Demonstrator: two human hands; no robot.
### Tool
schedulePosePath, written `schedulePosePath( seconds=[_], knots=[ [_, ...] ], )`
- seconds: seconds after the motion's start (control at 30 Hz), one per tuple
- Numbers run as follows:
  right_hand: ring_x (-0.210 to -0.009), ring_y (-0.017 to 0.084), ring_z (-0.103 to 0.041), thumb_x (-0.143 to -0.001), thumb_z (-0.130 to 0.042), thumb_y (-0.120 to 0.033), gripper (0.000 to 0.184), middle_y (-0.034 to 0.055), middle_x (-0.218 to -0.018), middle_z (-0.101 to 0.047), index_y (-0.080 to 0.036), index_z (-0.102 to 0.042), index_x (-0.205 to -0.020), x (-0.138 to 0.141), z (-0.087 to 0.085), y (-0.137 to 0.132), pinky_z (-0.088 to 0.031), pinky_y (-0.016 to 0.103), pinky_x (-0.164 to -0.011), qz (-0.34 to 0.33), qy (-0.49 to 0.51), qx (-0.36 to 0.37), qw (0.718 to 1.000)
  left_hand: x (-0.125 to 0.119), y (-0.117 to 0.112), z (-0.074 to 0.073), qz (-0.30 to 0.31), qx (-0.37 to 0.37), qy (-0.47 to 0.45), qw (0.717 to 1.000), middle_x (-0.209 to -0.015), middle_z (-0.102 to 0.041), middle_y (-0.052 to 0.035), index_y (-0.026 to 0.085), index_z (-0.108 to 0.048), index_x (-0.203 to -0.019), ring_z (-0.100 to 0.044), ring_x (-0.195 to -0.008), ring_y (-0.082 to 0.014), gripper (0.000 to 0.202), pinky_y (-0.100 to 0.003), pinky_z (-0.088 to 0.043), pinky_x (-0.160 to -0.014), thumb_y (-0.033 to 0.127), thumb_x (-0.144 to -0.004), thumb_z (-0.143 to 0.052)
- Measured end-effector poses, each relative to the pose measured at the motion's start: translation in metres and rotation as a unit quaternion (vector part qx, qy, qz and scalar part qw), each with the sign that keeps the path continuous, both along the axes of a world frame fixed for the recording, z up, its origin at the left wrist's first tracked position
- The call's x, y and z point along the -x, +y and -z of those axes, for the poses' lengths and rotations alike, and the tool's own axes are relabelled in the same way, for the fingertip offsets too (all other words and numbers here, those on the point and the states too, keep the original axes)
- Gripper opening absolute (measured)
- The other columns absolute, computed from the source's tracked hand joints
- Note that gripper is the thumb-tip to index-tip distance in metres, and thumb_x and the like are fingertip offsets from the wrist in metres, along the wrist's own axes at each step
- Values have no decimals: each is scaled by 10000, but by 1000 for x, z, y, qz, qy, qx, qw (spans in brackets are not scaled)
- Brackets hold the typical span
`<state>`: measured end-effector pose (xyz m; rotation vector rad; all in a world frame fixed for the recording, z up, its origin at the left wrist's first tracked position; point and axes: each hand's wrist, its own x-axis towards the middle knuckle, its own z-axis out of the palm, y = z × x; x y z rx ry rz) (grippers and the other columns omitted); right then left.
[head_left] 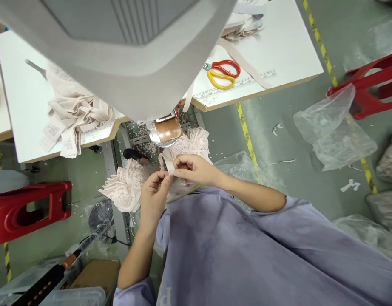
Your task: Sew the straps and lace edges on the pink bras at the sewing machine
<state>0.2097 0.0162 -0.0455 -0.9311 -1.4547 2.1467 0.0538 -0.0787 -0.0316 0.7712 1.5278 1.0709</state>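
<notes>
My left hand (154,193) and my right hand (196,169) meet in front of my chest, both pinching a narrow beige strap (168,165). The strap belongs to a pale pink lace garment (127,187) that hangs in my lap below the sewing machine's needle plate (166,132). More of the lace (194,142) spreads behind my right hand. The big grey machine head (132,46) fills the top of the view. I wear a lilac short-sleeved top.
White table (279,46) with red and yellow scissors (223,73) and a printed ruler. Pile of beige straps and labels (75,112) on the left table. Red plastic stools (26,210) (371,83), clear plastic bags (333,129) on the green floor.
</notes>
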Motion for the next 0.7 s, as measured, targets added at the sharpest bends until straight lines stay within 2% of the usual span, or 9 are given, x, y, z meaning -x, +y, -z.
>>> schedulePosePath(
  seconds=[0.17, 0.33, 0.57, 0.7],
  knots=[
    [-516, 99, -520, -862, -613, -309, 162, -51, -587, -540, -175, -561, -788, 1, 2, -2, -417, 201, -481, 5, -1, 18, 1000, 0, -1, 1, 11, -6, 25, 1000, -805, -634, -4, 193, -690, -879, -522, -744, -130, 198, -229, -410, -695, 386, -916, -663],
    [-527, 93, -522, -891, -551, -295, 164, -58, -591, -505, -176, -567, -779, 3, 4, -2, -431, 196, -496, 8, -3, 37, 999, 0, 1, 2, -5, 4, -28, 1000, -773, -590, 4, 181, -682, -848, -490, -713, -116, 218, -210, -398, -659, 393, -896, -687],
    [-545, 96, -532, -887, -583, -321, 186, -50, -616, -522, -174, -571, -774, 3, 4, -1, -432, 195, -507, 7, 7, 22, 1000, 0, 2, 1, -15, 9, -52, 999, -780, -609, -8, 180, -699, -849, -507, -710, -125, 228, -214, -403, -657, 407, -874, -705],
    [-540, 97, -544, -878, -582, -318, 178, -48, -631, -522, -173, -562, -777, 4, 4, -1, -424, 195, -494, 10, 0, 24, 1000, 1, 4, 6, -28, 14, -99, 995, -753, -599, -3, 180, -703, -835, -503, -699, -124, 227, -218, -405, -659, 404, -848, -737]
  ],
)
